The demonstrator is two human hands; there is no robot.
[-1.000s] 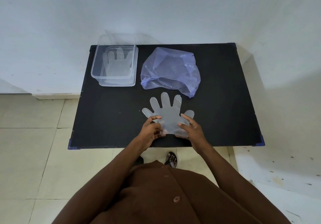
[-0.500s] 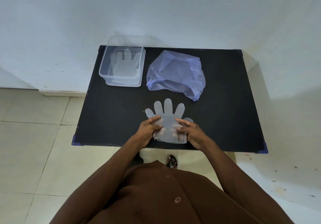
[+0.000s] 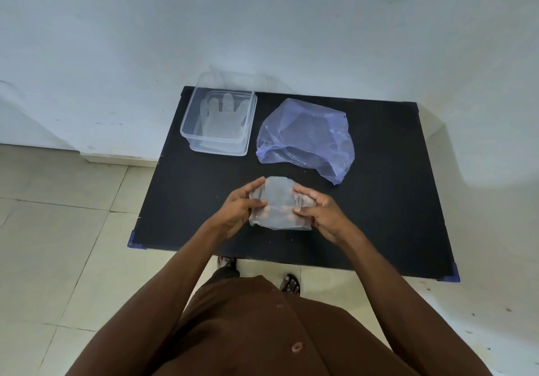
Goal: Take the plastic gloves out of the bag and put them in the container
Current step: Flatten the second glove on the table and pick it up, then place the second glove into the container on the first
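Note:
A clear plastic glove (image 3: pixel 278 205) is folded over on itself just above the black table, its fingers tucked out of sight. My left hand (image 3: pixel 237 208) grips its left edge and my right hand (image 3: pixel 320 212) grips its right edge. A clear plastic container (image 3: pixel 191 119) stands at the table's far left with another clear glove (image 3: pixel 223 119) lying flat inside it. To the container's right lies a crumpled translucent blue bag (image 3: pixel 306 135); whether anything is inside it cannot be told.
The black table (image 3: pixel 388 200) stands against a white wall, with tiled floor to its left and in front. My sandalled feet (image 3: pixel 288 283) show below the near edge. Bare tabletop stretches to the right of the bag and my hands.
The glove lay spread flat with its fingers pointing away; now both hands have folded the fingers over and hold it as a compact bundle. The camera has shifted so the table sits further right.

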